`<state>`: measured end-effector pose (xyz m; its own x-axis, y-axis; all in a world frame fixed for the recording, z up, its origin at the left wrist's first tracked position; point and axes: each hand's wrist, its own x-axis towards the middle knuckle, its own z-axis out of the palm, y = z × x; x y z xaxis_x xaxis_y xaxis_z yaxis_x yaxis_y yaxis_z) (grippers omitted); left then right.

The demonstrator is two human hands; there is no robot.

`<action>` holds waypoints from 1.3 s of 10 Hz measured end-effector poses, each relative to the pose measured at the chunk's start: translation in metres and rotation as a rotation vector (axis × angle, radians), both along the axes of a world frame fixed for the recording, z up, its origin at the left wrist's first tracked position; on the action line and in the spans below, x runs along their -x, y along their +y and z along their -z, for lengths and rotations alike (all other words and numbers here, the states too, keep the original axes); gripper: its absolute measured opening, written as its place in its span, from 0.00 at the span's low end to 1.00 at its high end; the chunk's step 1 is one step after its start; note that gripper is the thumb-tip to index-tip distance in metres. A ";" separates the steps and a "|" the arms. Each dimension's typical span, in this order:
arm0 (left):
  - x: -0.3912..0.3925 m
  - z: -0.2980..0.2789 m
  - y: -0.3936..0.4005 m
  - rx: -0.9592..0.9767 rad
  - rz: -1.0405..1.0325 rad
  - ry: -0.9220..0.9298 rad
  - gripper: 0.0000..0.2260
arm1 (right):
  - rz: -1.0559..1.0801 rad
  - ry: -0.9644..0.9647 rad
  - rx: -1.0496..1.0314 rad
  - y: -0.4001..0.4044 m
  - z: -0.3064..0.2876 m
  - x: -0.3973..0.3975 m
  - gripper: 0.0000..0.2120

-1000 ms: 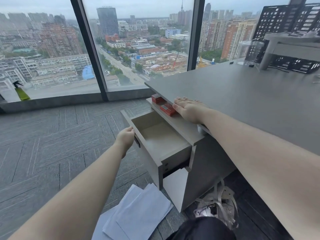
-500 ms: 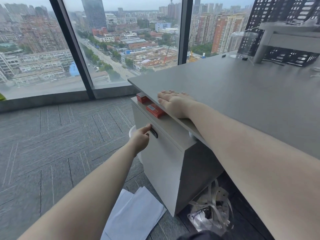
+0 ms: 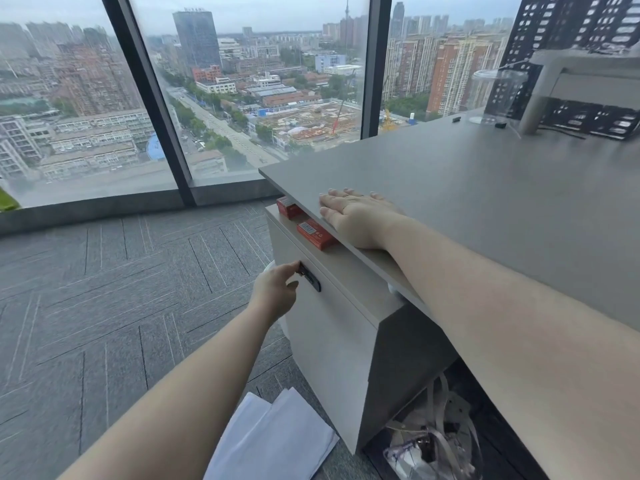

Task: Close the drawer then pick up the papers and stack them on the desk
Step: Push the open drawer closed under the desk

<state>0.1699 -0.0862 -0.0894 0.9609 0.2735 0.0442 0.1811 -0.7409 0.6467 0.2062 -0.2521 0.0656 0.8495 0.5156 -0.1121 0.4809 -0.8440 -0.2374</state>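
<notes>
The drawer [image 3: 329, 327] of the beige cabinet under the desk is pushed in flush, its front plain with a black handle [image 3: 309, 278]. My left hand [image 3: 275, 294] is against that handle, fingertips curled at it. My right hand [image 3: 356, 216] lies flat, palm down, on the edge of the grey desk [image 3: 485, 188], holding nothing. White papers [image 3: 273, 441] lie overlapping on the carpet at the foot of the cabinet, below my left forearm.
Two red boxes [image 3: 313, 233] sit on the cabinet top just under the desk edge. A clear plastic cup [image 3: 495, 95] and a black mesh organiser [image 3: 588, 116] stand at the desk's far right. A plastic bag [image 3: 433, 448] lies under the desk. Floor-to-ceiling windows stand ahead.
The drawer was open one second ago and my left hand pushed it in until shut. Since half a second ago the hand stays at the handle; the right hand has not moved.
</notes>
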 end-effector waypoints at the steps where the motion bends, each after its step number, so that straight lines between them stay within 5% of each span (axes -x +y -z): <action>1: -0.007 0.003 -0.005 -0.047 -0.093 -0.093 0.15 | 0.008 -0.003 -0.006 0.001 0.000 -0.001 0.25; 10: -0.023 0.014 -0.001 -0.334 -0.012 -0.084 0.09 | -0.002 -0.016 -0.011 0.002 0.002 -0.003 0.25; 13: 0.003 0.016 0.016 -0.150 -0.002 0.122 0.21 | -0.024 -0.022 0.007 0.001 0.004 -0.006 0.25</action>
<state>0.1667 -0.0702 -0.1049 0.9610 0.2748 -0.0320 0.2531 -0.8268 0.5023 0.2122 -0.2511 0.0612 0.8391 0.5351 -0.0976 0.5060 -0.8338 -0.2209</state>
